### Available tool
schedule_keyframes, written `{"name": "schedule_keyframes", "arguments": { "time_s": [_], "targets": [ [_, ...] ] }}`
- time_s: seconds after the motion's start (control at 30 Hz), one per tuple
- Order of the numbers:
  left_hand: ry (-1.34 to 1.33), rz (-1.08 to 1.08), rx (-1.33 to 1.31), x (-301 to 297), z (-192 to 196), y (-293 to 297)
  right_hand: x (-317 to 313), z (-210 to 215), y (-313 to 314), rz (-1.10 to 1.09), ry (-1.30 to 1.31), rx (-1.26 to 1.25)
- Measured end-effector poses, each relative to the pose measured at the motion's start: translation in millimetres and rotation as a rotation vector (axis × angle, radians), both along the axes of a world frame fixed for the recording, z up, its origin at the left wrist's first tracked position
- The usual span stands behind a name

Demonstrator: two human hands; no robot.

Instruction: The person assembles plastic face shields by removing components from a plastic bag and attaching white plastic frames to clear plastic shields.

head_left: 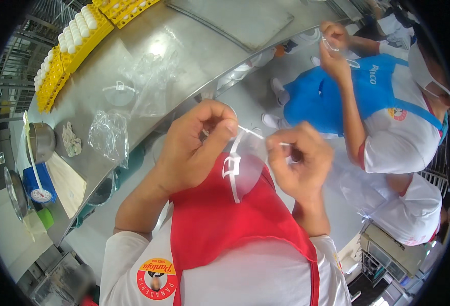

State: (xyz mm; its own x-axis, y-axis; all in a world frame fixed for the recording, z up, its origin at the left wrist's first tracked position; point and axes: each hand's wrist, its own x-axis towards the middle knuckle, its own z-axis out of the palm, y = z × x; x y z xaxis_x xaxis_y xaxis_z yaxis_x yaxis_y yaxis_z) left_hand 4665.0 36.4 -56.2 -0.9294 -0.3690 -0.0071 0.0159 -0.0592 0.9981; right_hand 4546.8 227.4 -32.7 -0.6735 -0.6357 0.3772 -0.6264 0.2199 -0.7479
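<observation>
A clear plastic mouth shield (255, 162) with a white frame and a white cord hangs in front of my red apron. My left hand (197, 145) is closed, with thumb and forefinger pinching the cord near the shield's upper edge. My right hand (302, 159) is slightly blurred and closed on the cord's other side; a short white end shows between its fingers. The cord stretches between both hands. On the metal table to the left lies a second clear mouth shield (118, 94) with a white frame, touching neither hand.
Crumpled clear plastic bags (108, 137) lie on the steel table (194, 56). Yellow trays (84, 50) of white eggs stand along its far left side, near a metal bowl (42, 143), a cloth (71, 138) and a blue scale (40, 183). To the right, a co-worker in a blue apron (332, 94) handles a similar white-framed piece.
</observation>
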Motion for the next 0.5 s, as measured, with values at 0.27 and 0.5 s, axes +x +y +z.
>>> {"name": "schedule_keyframes", "arguments": {
  "time_s": [0.27, 0.5],
  "targets": [
    [-0.076, 0.019, 0.087, -3.3, 14.7, 13.3, 7.5, 7.6, -10.7, 0.205, 0.181, 0.065],
    [-0.080, 0.109, 0.167, -4.1, 19.7, 17.3, 6.2, 6.7, -12.0, 0.179, 0.191, 0.093]
  ]
}}
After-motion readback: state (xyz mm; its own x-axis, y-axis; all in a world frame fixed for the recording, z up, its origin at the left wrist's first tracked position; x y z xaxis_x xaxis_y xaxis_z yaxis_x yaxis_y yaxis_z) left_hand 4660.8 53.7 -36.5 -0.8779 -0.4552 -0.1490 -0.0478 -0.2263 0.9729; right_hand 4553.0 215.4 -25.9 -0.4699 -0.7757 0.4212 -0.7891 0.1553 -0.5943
